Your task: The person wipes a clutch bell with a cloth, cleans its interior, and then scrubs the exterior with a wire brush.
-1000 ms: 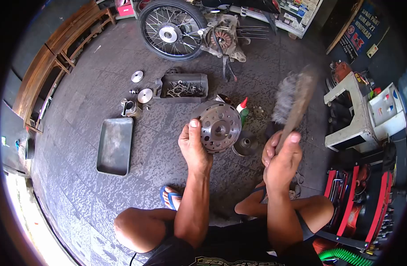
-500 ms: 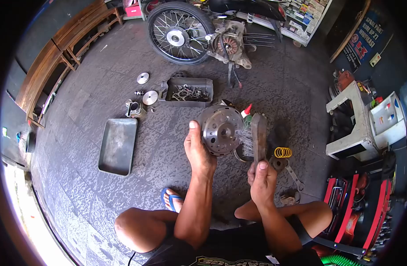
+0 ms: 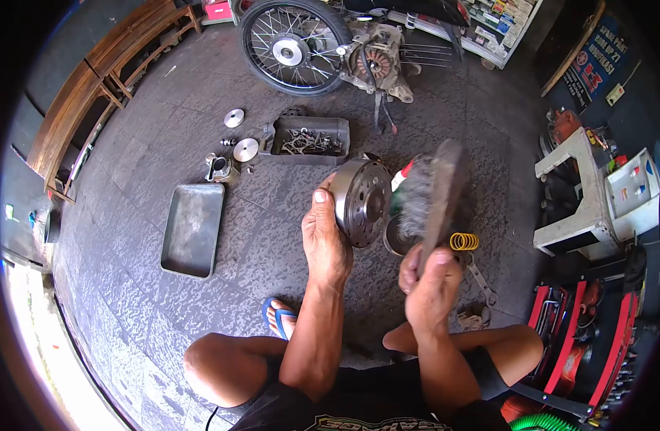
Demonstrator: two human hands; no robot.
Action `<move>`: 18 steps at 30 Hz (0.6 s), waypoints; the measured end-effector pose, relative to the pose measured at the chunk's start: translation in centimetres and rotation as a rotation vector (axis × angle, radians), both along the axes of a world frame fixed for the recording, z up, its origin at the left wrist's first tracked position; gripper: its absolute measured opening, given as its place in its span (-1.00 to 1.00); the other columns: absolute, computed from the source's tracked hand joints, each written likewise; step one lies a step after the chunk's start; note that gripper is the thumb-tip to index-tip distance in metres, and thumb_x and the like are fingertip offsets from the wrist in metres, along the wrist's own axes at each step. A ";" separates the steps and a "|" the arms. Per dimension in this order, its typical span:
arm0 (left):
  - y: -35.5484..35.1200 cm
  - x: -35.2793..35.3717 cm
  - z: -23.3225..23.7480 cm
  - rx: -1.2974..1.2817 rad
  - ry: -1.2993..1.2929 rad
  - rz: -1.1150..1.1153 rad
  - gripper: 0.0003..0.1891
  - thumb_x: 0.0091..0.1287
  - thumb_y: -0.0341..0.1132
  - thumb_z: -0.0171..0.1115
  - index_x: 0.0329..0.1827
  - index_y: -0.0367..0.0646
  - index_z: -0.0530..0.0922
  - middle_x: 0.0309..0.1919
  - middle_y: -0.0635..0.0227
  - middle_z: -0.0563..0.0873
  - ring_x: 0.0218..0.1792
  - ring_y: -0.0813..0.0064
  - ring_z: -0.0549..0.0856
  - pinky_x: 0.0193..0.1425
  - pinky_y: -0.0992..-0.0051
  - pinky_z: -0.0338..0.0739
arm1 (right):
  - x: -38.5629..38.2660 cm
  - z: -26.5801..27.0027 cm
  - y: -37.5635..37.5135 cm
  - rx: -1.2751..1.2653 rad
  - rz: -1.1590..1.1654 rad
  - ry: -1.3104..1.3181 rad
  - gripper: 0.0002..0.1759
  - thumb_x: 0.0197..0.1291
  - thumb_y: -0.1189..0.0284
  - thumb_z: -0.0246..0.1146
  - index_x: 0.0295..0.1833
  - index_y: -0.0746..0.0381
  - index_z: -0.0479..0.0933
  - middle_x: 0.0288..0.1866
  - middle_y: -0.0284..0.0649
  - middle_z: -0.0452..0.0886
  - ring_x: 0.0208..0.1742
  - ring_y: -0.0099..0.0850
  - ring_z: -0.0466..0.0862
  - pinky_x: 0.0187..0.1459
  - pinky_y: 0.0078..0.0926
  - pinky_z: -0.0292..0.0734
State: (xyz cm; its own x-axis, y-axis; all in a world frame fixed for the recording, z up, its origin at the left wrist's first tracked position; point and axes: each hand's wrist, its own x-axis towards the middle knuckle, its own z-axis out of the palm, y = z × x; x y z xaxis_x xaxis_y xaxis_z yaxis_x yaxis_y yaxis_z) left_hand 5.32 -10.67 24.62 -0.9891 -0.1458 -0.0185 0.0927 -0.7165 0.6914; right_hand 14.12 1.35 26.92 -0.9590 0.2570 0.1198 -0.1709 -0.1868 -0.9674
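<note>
Workshop floor [image 3: 165, 136], drum [image 3: 360, 202] in left hand [image 3: 324, 241], blurred brush [image 3: 430, 197]

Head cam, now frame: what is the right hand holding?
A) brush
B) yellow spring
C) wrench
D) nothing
A: the right hand grips the handle of a brush. Its bristles face the round metal drum held up by the left hand. The yellow spring lies on the floor beside them.
</note>
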 end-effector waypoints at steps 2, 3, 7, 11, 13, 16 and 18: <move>-0.6 0.5 0.3 0.036 -0.027 -0.033 -0.44 0.61 0.04 0.01 0.21 -0.40 0.54 0.01 0.10 0.75 -0.05 0.33 0.76 0.08 0.28 0.67 | 0.4 -5.0 -0.4 0.612 0.006 -0.038 -0.41 0.54 -0.02 0.03 -0.27 0.34 0.48 -0.57 -0.10 0.51 -0.57 -0.28 0.52 -0.44 -0.31 0.45; -1.1 0.5 0.7 0.078 -0.039 -0.068 -0.42 0.61 0.04 -0.01 0.24 -0.41 0.52 0.04 0.08 0.74 -0.01 0.30 0.76 0.12 0.27 0.67 | 1.5 -9.0 0.6 0.692 -0.107 -0.029 -0.48 0.52 0.06 0.07 -0.21 0.36 0.53 -0.55 0.02 0.53 -0.50 -0.06 0.62 -0.37 -0.16 0.51; -2.3 0.4 -0.4 0.056 -0.042 -0.035 -0.41 0.61 0.05 -0.03 0.29 -0.41 0.48 0.12 0.06 0.71 0.07 0.23 0.75 0.23 0.18 0.65 | 0.9 -11.1 5.4 0.663 -0.387 -0.331 -0.49 0.48 0.01 0.10 -0.20 0.30 0.55 -0.59 -0.03 0.54 -0.48 -0.02 0.70 -0.43 -0.14 0.48; -1.5 -0.4 -0.7 0.096 -0.038 -0.055 -0.41 0.62 0.06 -0.04 0.30 -0.39 0.48 0.12 0.05 0.71 0.10 0.21 0.74 0.26 0.15 0.62 | 1.1 -1.8 0.1 0.637 -0.125 0.085 -0.50 0.48 0.02 0.09 -0.21 0.29 0.53 -0.58 -0.01 0.55 -0.51 -0.01 0.68 -0.43 -0.13 0.46; -1.5 -0.3 -0.9 0.171 0.002 -0.081 -0.42 0.63 0.05 -0.07 0.31 -0.36 0.48 0.11 0.05 0.71 0.13 0.17 0.72 0.28 0.13 0.61 | -0.3 -5.7 1.1 0.810 -0.239 -0.111 -0.40 0.51 -0.04 0.02 -0.19 0.33 0.58 -0.53 -0.06 0.57 -0.49 -0.19 0.64 -0.40 -0.19 0.46; -2.2 -0.2 -0.3 0.226 -0.020 -0.041 -0.41 0.63 0.06 -0.07 0.31 -0.36 0.48 0.12 0.06 0.71 0.12 0.18 0.71 0.28 0.12 0.60 | -3.1 -9.3 7.4 0.647 -0.446 -0.315 -0.43 0.54 0.04 0.01 -0.22 0.34 0.60 -0.49 0.02 0.64 -0.47 -0.09 0.67 -0.38 -0.12 0.49; -2.2 -0.2 -1.1 0.236 -0.034 -0.060 -0.39 0.62 0.09 -0.08 0.33 -0.37 0.47 0.15 0.06 0.69 0.13 0.18 0.71 0.29 0.13 0.59 | -1.4 -7.1 4.7 0.631 -0.401 -0.179 -0.46 0.54 0.04 0.02 -0.24 0.31 0.56 -0.52 -0.04 0.62 -0.50 -0.12 0.65 -0.38 -0.17 0.50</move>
